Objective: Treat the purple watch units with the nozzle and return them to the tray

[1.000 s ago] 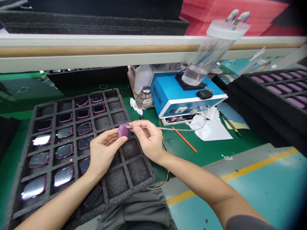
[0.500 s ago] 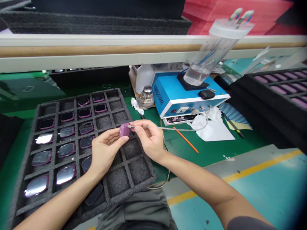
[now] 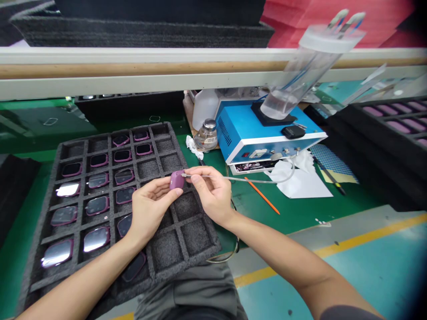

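My left hand pinches a purple smartwatch case between thumb and fingers above the foam tray. In my right hand, a thin clear hose is gripped near its end. The hose's small metal tip meets the side of the watch case; whether it goes into a hole cannot be made out. Below both hands lies the dark grey foam tray, divided into compartments. Several purple-framed watch cases with dark, glossy faces sit in its left and middle compartments.
The hose curves to a blue box carrying a clear cylinder of liquid. Nearby are a glass bottle, an orange stick and white paper. Black trays stand at right; a shelf edge crosses above.
The whole view has shifted slightly, so everything appears a little farther right. Both hands keep their hold, with the hose tip still at the watch case.
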A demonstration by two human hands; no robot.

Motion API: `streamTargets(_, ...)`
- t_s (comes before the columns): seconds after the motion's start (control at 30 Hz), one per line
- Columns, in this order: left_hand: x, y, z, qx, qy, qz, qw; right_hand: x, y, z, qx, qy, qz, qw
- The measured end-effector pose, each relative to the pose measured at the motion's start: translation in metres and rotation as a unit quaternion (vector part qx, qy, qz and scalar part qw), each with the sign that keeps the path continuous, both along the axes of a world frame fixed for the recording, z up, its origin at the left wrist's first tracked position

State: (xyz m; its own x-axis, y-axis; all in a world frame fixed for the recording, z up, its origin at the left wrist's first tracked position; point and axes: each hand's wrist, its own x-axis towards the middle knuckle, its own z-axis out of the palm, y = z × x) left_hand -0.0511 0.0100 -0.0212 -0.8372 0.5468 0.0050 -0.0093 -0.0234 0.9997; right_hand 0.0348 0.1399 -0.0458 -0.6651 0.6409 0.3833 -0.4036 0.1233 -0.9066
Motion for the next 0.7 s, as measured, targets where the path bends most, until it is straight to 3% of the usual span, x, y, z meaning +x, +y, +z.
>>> streamTargets(0.7,0.001,-0.0002,0.0014,-0.002,-0.003,0.002,1.0,0.0,-0.0002,-0.0007,-0.004,-0.004,-0.003,1.0)
